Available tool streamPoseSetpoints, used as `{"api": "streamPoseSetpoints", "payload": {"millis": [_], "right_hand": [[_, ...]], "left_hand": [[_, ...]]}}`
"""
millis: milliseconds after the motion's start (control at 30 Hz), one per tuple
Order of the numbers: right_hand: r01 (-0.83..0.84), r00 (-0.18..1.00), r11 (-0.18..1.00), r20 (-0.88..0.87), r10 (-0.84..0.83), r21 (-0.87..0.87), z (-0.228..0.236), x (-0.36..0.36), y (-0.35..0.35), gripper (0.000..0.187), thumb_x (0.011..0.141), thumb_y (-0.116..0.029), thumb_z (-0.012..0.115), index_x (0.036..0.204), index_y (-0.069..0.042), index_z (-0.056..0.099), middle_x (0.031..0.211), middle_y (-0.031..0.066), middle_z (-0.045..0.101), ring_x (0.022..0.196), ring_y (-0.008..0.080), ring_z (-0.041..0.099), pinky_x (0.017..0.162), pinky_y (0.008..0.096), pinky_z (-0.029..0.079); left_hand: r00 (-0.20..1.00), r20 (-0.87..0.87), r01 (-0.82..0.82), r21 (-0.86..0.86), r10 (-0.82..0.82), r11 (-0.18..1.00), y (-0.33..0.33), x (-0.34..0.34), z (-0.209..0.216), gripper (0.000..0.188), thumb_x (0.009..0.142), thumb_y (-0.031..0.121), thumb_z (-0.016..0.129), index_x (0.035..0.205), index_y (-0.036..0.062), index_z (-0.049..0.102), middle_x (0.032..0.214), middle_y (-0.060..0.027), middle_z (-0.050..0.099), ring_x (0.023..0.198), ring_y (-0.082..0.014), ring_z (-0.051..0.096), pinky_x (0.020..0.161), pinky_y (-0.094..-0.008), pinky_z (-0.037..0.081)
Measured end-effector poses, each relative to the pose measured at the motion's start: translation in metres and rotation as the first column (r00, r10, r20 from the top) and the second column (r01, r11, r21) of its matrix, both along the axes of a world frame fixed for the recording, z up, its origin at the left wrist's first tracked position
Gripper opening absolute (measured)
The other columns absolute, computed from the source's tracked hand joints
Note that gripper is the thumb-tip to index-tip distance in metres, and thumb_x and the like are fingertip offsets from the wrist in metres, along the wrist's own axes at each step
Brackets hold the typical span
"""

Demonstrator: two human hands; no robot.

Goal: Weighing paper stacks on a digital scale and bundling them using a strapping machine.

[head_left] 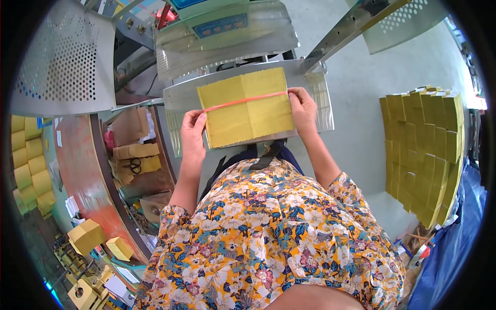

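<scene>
A flat yellow paper bundle (248,121) with a crease down its middle lies on a shiny metal work plate (178,111) in front of me. An orange-red strap (243,101) runs across it from side to side, slanting a little up to the right. My left hand (193,133) grips the bundle's left edge by the strap's end, fingers curled and thumb on top. At the right edge, my right hand (304,110) pinches the bundle near the strap's other end. The undersides of the bundle and the fingertips beneath are hidden.
Behind the plate rises a metal machine (227,39) with a perforated panel (62,62) to its left. A worn reddish table (85,170) stands at left, beside a shelf holding scissors (135,165). Stacked yellow bundles (423,150) stand at right, near a blue tarp (454,222).
</scene>
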State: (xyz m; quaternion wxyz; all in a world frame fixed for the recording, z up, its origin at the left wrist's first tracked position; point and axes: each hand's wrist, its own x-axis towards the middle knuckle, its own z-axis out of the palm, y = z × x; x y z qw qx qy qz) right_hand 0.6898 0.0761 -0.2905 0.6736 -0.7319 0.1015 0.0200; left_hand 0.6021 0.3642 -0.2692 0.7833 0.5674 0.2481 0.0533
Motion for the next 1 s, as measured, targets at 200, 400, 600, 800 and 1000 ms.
{"api": "streamPoseSetpoints", "payload": {"millis": [200, 400, 600, 800, 1000], "right_hand": [[0.052, 0.999, 0.99, -0.004, -0.053, -0.129, -0.006, 0.0, -0.001, 0.018, 0.091, -0.016, 0.058, 0.096, -0.002, 0.068, 0.078, 0.0061, 0.066, 0.072, 0.0113, 0.059, 0.07, 0.0286, 0.049], [-0.123, 0.977, 0.984, -0.19, 0.098, -0.126, -0.034, 0.016, -0.023, 0.027, 0.093, -0.025, 0.055, 0.099, -0.002, 0.07, 0.085, 0.0113, 0.07, 0.078, 0.0166, 0.063, 0.074, 0.0318, 0.049], [-0.125, 0.946, 0.991, -0.306, 0.105, -0.045, -0.011, 0.032, -0.006, 0.03, 0.097, -0.026, 0.052, 0.102, -0.001, 0.069, 0.089, 0.0063, 0.068, 0.081, 0.0117, 0.06, 0.073, 0.0282, 0.048], [-0.055, 0.997, 0.942, -0.027, 0.068, 0.33, 0.052, 0.023, -0.024, 0.029, 0.101, -0.019, 0.05, 0.117, 0.001, 0.064, 0.103, 0.002, 0.067, 0.095, 0.0097, 0.06, 0.084, 0.0244, 0.047], [0.037, 0.999, 0.907, -0.039, -0.023, 0.42, 0.035, -0.007, -0.045, 0.031, 0.101, -0.014, 0.047, 0.124, 0.002, 0.06, 0.111, 0.0048, 0.066, 0.101, 0.011, 0.061, 0.087, 0.0241, 0.048]], "left_hand": [[1.0, 0.024, 0.018, 0.098, -0.021, 0.995, -0.004, -0.003, -0.006, 0.009, 0.095, 0.01, 0.064, 0.101, 0.0045, 0.06, 0.097, -0.0015, 0.063, 0.088, -0.0084, 0.057, 0.077, -0.0248, 0.047], [0.984, -0.176, 0.033, 0.116, -0.012, 0.993, -0.002, 0.019, 0.0, 0.031, 0.101, 0.036, 0.053, 0.107, 0.0055, 0.059, 0.107, -0.0048, 0.061, 0.094, -0.0136, 0.058, 0.078, -0.029, 0.047], [0.936, -0.276, 0.182, -0.149, -0.218, 0.972, -0.008, 0.042, -0.018, 0.06, 0.1, 0.053, 0.043, 0.131, 0.0021, 0.053, 0.121, -0.0086, 0.061, 0.112, -0.019, 0.059, 0.092, -0.0314, 0.048], [0.97, 0.029, 0.243, -0.018, -0.242, 0.97, -0.014, 0.042, 0.008, 0.061, 0.105, 0.049, 0.033, 0.141, 0.002, 0.046, 0.13, -0.0091, 0.058, 0.119, -0.0186, 0.055, 0.102, -0.0317, 0.043], [0.94, 0.176, 0.321, -0.156, -0.293, 0.934, -0.038, 0.032, 0.03, 0.063, 0.105, 0.049, 0.027, 0.153, 0.0075, 0.026, 0.155, -0.01, 0.033, 0.142, -0.0233, 0.032, 0.117, -0.037, 0.024]]}}
